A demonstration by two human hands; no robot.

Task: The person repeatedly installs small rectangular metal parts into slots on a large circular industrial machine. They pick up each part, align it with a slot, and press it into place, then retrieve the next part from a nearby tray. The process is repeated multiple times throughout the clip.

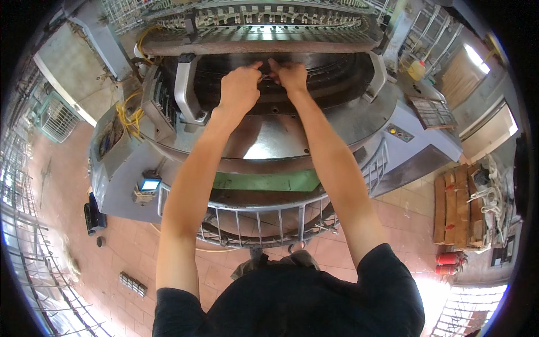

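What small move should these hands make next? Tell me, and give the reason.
Probably hold the left hand steady and bring the right hand slightly closer: both reach over the dark inner ring of the round machine, fingertips nearly together, though anything between them is too small to tell.

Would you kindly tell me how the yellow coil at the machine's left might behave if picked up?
The yellow coil would probably flop, since its loops bend loosely. Its strands look thin, suggesting little weight. Overlapping loops might snag.
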